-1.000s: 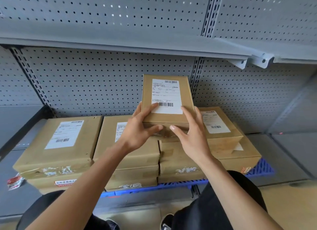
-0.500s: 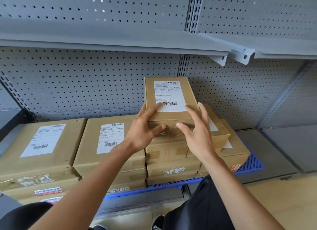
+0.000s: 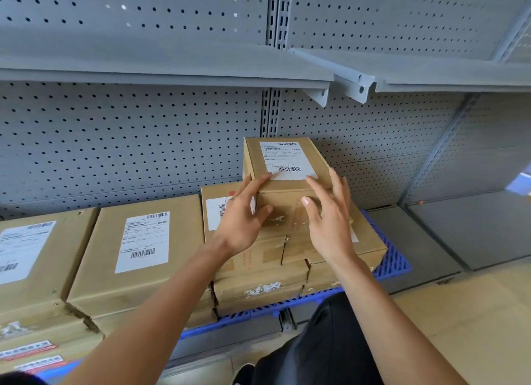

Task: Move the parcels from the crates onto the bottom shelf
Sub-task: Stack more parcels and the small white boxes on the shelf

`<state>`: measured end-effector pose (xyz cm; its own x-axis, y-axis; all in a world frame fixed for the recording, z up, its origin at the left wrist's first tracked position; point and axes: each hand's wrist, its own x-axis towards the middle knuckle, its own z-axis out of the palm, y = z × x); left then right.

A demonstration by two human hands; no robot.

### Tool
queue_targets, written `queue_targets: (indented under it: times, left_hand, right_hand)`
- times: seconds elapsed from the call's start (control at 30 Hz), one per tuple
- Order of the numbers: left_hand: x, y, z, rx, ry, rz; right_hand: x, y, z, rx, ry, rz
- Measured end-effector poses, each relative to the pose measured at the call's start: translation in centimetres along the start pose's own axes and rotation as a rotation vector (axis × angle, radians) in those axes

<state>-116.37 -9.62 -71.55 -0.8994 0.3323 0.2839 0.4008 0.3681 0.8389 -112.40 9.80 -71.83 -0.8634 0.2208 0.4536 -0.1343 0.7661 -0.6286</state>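
Note:
A small brown parcel (image 3: 287,180) with a white barcode label sits on top of the right-hand stack of parcels (image 3: 258,287), close to the perforated back panel. My left hand (image 3: 244,218) holds its front left corner, with fingers over the top edge and the thumb on the taped front face. My right hand (image 3: 330,215) is at the front right corner with straight, spread fingers that lightly touch the top and front. The stacks stand on a blue plastic crate base (image 3: 393,258) on the bottom shelf (image 3: 416,235).
Two wider stacks of flat labelled parcels (image 3: 140,255) fill the shelf to the left. A grey upper shelf (image 3: 172,68) with brackets hangs overhead. Bare grey shelf (image 3: 474,226) lies to the right. My dark-trousered knees are at the bottom, above a tan floor.
The small parcel has been carried right and back and now rests on the right stack. My right hand's fingers have straightened and spread. The view has shifted to the right.

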Motion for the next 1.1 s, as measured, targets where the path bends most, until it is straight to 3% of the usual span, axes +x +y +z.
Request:
queue_targets:
  times: [0.8, 1.1]
  left_hand:
    - [2.5, 0.3, 3.5, -0.102, -0.017, 0.058]
    - [3.0, 0.2, 4.4, -0.157, -0.015, 0.086]
  right_hand:
    - [0.6, 3.0, -0.2, -0.152, 0.106, -0.067]
    - [0.6, 3.5, -0.1, -0.257, 0.149, -0.185]
